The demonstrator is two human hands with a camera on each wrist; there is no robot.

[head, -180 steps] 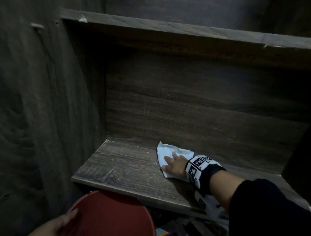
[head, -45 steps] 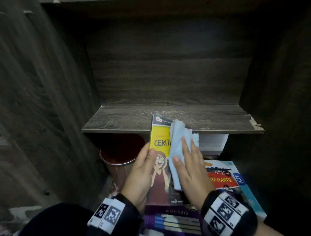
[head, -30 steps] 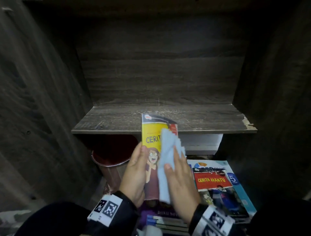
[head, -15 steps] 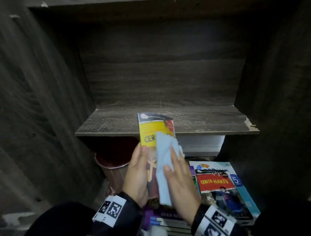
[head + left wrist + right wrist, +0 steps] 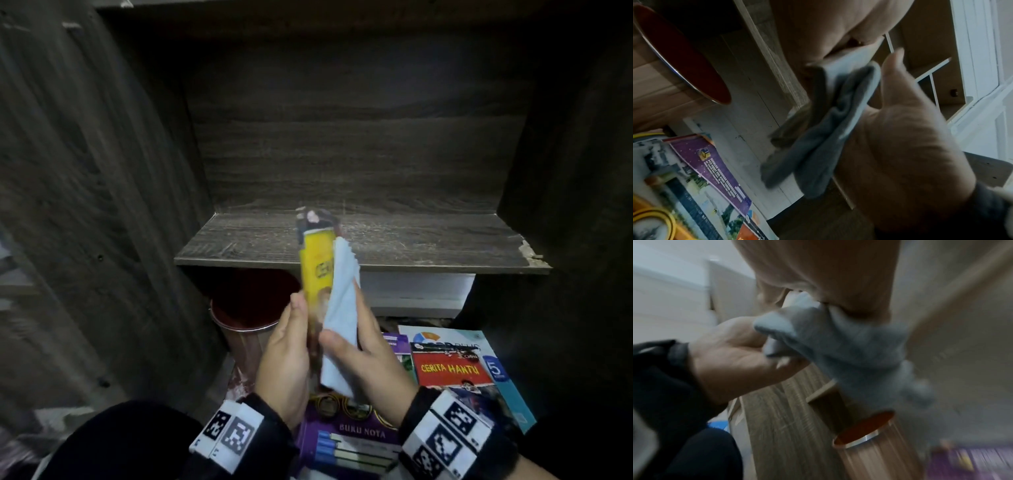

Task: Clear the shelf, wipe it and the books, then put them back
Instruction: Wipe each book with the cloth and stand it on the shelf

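One yellow book (image 5: 317,270) was up between two hands, the left hand (image 5: 286,359) and the right hand (image 5: 368,356). One pale cloth (image 5: 340,308) lay against it. At least three more books lay at 5 o'clock: one purple notebook (image 5: 349,435), one red-covered book (image 5: 452,371) and one blue-edged book (image 5: 507,387) beneath. One shelf board (image 5: 428,240) showed, and one red-lined bin (image 5: 246,308) at 8 o'clock.

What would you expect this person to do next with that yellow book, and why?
Probably slide it onto the bare wooden shelf: the left hand holds the yellow book upright, and the right hand presses the pale blue cloth against it.
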